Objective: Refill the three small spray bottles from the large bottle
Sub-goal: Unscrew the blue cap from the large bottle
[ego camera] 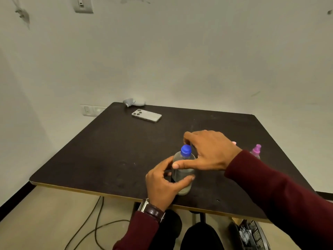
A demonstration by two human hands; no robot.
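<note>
Head view, table (pixel 111 156): a dark square top set against a pale wall; everything in play stands on its near half.
Right hand (pixel 209 150): reaches in from the right in a maroon sleeve, fingers spread and arched over the bottle's top. The fingertips sit at the far side of the cap and the thumb stretches out across the bottle's shoulder. Whether the fingers have closed on the cap I cannot tell.
Left hand (pixel 164 184): wearing a wristwatch, curled round the bottle's lower body, thumb across the front, steadying it upright.
Large bottle (pixel 183 179): clear, standing near the front edge of the table; liquid level hard to read.
Phone (pixel 146 115): lies face down near the far edge, well apart from the work.
Pink spray bottle (pixel 256 150): stands to the right, partly hidden behind the right forearm; the other two small bottles cannot be made out.
Blue cap (pixel 186 150): on the neck.
Step in hand: likely opening the large bottle, before any pouring.
Next move calls for: a firm pinch on the cap and a twist while the lower hand resists the turn, then a small bottle brought close and opened.
</note>
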